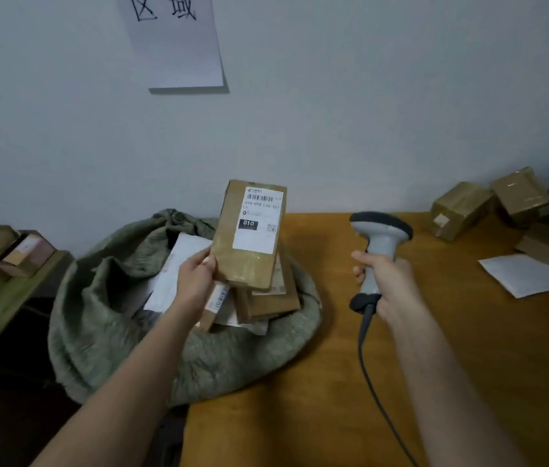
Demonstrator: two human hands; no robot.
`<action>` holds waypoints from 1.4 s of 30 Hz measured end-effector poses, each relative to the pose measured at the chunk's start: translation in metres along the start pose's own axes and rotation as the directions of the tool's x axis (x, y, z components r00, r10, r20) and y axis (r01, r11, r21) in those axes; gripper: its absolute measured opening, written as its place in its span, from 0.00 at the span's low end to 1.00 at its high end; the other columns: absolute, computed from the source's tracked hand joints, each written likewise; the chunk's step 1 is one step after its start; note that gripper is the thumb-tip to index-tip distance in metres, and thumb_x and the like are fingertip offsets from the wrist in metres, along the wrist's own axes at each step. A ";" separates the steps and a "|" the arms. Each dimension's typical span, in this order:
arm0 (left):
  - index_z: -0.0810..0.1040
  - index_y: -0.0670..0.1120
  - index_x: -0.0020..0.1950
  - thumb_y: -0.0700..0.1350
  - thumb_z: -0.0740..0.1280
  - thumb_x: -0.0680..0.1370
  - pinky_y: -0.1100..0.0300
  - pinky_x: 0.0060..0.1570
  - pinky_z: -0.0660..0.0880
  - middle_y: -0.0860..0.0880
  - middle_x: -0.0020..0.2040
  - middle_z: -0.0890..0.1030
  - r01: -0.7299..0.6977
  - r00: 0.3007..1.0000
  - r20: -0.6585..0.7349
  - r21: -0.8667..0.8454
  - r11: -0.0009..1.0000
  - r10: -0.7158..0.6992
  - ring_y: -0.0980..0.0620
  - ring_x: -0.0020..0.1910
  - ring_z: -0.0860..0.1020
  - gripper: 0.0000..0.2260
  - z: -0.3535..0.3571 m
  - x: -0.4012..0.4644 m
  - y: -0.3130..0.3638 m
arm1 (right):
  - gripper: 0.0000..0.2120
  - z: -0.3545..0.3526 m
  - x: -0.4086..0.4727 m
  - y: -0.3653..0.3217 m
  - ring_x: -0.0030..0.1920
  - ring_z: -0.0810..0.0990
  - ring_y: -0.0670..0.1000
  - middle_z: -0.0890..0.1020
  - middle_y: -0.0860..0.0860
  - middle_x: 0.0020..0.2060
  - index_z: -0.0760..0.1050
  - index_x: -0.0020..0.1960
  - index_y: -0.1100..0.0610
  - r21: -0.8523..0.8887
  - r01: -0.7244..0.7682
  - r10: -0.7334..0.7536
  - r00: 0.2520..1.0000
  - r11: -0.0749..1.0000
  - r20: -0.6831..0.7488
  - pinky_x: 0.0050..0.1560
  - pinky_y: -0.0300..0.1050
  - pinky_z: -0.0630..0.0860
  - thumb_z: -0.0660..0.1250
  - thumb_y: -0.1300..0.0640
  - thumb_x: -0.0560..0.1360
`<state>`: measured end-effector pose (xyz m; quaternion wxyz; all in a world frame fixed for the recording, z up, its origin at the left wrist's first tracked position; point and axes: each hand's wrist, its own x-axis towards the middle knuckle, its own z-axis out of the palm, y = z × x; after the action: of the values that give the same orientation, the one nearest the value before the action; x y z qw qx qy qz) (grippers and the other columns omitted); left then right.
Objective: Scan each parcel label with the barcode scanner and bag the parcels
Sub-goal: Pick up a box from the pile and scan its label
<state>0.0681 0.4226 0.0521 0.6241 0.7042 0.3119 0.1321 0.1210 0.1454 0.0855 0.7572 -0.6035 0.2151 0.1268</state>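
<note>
Left hand (199,274) pinching flat cardboard parcel (249,235) by lower left edge, above sack (104,298). Likely light, stiff. Right hand (391,281) wrapped round scanner (379,244), right of sack.

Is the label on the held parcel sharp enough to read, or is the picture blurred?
Head view: soft overall; on the parcel in the left hand, the label shows "010" clearly, fine print smeared; the edges bend from the wide lens; even, dim light, no glare.

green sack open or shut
Open: the green sack gapes wide at its mouth, with several parcels lying exposed inside.
</note>
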 end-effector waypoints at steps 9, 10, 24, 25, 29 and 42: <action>0.76 0.40 0.65 0.38 0.60 0.78 0.54 0.53 0.71 0.37 0.63 0.76 -0.028 0.993 -0.077 0.597 0.801 0.092 0.40 0.59 0.74 0.16 -0.077 0.063 -0.029 | 0.26 0.052 0.052 0.134 0.49 0.81 0.63 0.80 0.62 0.53 0.70 0.68 0.62 0.050 -0.319 0.323 0.936 0.946 -0.139 0.43 0.55 0.81 0.73 0.62 0.72; 0.73 0.42 0.69 0.41 0.61 0.78 0.52 0.59 0.70 0.38 0.67 0.72 -0.058 0.991 -0.062 0.611 0.790 0.121 0.40 0.63 0.71 0.19 -0.073 0.064 -0.031 | 0.27 0.053 0.055 0.140 0.51 0.81 0.63 0.80 0.62 0.55 0.70 0.69 0.62 0.046 -0.323 0.326 0.936 0.945 -0.134 0.47 0.57 0.81 0.73 0.62 0.72; 0.41 0.72 0.74 0.81 0.56 0.63 0.24 0.65 0.39 0.46 0.79 0.34 -0.293 0.945 0.323 0.908 0.299 -0.057 0.33 0.76 0.37 0.44 0.018 0.061 -0.038 | 0.24 0.051 0.078 0.135 0.48 0.84 0.61 0.83 0.61 0.52 0.73 0.65 0.62 0.017 -0.250 0.249 0.968 0.968 0.011 0.39 0.51 0.81 0.74 0.66 0.71; 0.42 0.72 0.74 0.80 0.58 0.63 0.25 0.66 0.39 0.47 0.79 0.34 -0.276 0.947 0.314 0.901 0.334 -0.065 0.34 0.76 0.36 0.44 0.015 0.063 -0.040 | 0.23 0.052 0.075 0.130 0.48 0.84 0.60 0.83 0.61 0.52 0.73 0.64 0.60 0.024 -0.226 0.225 0.974 0.974 0.019 0.39 0.50 0.81 0.74 0.66 0.71; 0.43 0.74 0.72 0.75 0.65 0.65 0.26 0.67 0.39 0.49 0.79 0.35 -0.212 0.946 0.303 0.849 0.485 -0.116 0.38 0.76 0.35 0.43 -0.007 0.073 -0.039 | 0.22 0.063 0.060 0.115 0.48 0.82 0.55 0.81 0.57 0.52 0.72 0.64 0.53 0.130 -0.128 0.117 0.989 0.983 0.089 0.45 0.52 0.80 0.71 0.67 0.74; 0.45 0.70 0.75 0.76 0.66 0.62 0.26 0.68 0.40 0.59 0.78 0.35 -0.614 0.770 0.638 0.728 0.304 0.026 0.41 0.76 0.34 0.48 -0.069 0.079 -0.030 | 0.16 0.127 0.013 0.106 0.46 0.85 0.59 0.84 0.61 0.48 0.75 0.64 0.66 0.176 -0.276 0.228 0.941 0.945 0.250 0.43 0.52 0.83 0.65 0.64 0.77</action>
<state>0.0811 0.5264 0.0201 0.1430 0.9814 -0.0037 -0.1282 0.1068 0.2934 0.0108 0.8131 -0.4698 0.2155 0.2677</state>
